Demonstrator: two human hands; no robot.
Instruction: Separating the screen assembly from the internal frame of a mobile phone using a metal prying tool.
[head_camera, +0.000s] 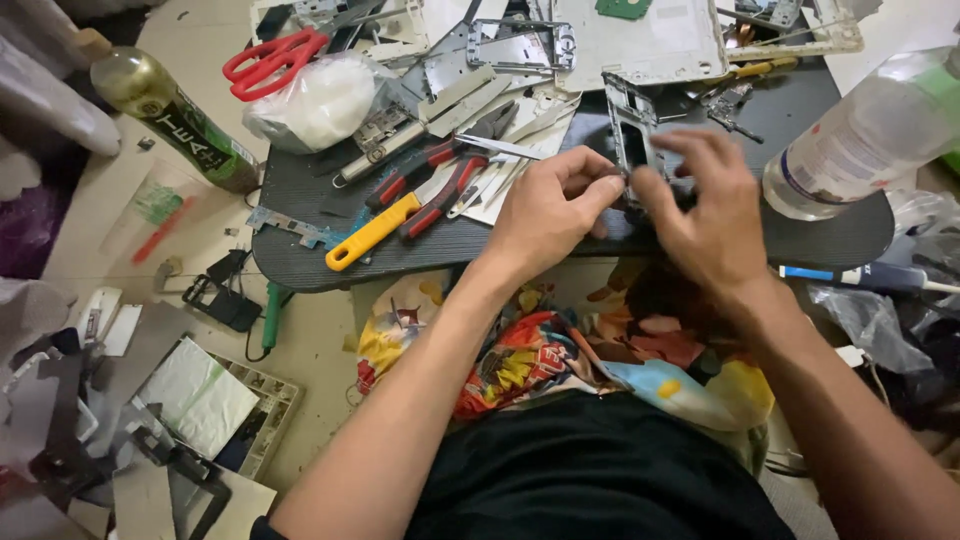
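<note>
Two hands are meeting over the dark desk: the left hand is pinching one edge of a small metal frame with curled fingers, the right hand closing on its other side, steadying it upright; red-handled pliers are lying just left.
</note>
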